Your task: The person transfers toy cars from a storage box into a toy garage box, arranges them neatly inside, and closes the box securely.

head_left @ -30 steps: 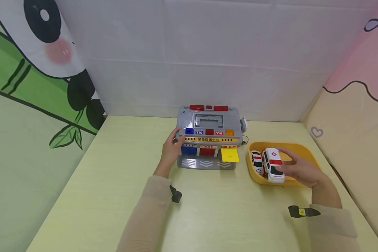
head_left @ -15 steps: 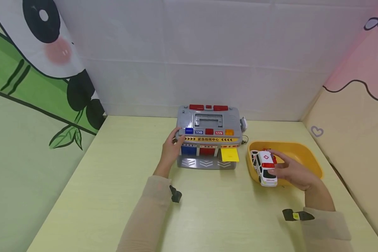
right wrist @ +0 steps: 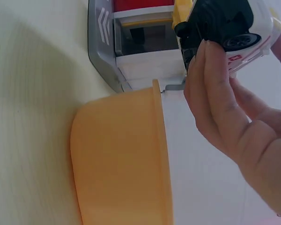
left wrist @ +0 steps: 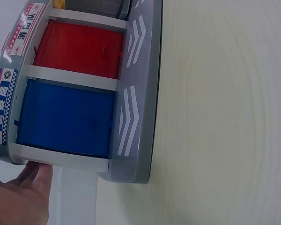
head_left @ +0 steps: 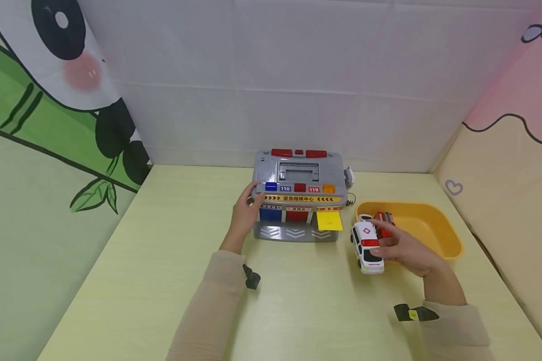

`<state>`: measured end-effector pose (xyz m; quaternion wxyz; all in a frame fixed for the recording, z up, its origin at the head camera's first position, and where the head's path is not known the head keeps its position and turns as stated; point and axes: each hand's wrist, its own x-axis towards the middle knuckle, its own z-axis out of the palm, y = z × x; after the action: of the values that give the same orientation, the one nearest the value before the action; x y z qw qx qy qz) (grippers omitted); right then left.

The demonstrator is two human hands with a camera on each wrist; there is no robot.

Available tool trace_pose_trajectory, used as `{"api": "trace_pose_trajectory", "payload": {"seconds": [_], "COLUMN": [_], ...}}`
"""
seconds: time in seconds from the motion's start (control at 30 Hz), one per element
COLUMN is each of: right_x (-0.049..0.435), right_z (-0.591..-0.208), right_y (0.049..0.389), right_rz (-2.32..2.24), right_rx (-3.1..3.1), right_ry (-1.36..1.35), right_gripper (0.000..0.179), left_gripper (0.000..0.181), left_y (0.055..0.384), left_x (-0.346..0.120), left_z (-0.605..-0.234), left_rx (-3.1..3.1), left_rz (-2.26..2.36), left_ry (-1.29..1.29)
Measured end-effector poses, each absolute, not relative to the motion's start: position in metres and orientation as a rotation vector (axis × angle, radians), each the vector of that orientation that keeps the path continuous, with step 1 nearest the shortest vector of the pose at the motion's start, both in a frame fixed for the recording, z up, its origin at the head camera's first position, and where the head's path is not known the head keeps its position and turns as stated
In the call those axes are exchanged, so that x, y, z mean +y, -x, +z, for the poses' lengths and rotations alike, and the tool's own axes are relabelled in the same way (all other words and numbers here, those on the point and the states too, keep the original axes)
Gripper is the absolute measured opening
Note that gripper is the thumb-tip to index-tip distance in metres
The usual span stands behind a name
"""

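A grey toy emergency station (head_left: 298, 173) stands at the back of the table. It has a blue door (left wrist: 65, 117), a red door (left wrist: 79, 49) and a raised yellow door (head_left: 328, 221), whose bay is open. My left hand (head_left: 246, 215) grips the station's left side, thumb at the front edge. Above the near left edge of the yellow bin (head_left: 447, 225), my right hand (head_left: 411, 250) holds a white toy ambulance (head_left: 368, 246) with a red roof light. In the right wrist view the dark underside and a wheel of the ambulance (right wrist: 243, 41) show.
A red toy vehicle (head_left: 384, 223) lies in the bin, along with a white toy car (head_left: 366, 217) mostly hidden by the ambulance. On the station's right side hangs a grey-white handset (head_left: 350, 177) with a coiled cord. Printed cloth walls (head_left: 271, 110) border the table.
My right hand has lifted the ambulance and carried it left and toward me, past the bin's near left edge, uncovering the red vehicle. The left hand stays on the station.
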<state>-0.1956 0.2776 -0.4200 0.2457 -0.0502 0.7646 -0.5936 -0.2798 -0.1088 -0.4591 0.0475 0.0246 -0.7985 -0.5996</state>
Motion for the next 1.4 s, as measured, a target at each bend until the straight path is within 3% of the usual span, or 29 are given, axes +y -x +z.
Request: {"api": "trace_pose_trajectory", "payload": {"seconds": [1.4], "right_x": [0.212], "right_z": [-0.456], "right_y": [0.202], "right_rz": [-1.456], "right_rx": [2.151], "right_ry": [0.084], "right_gripper": [0.084], "left_gripper": [0.045], "left_y": [0.279], "left_x": [-0.108], "left_z": [-0.46], "left_rx": [-2.464], "left_rz": [-1.817], "left_ry": [-0.116]}}
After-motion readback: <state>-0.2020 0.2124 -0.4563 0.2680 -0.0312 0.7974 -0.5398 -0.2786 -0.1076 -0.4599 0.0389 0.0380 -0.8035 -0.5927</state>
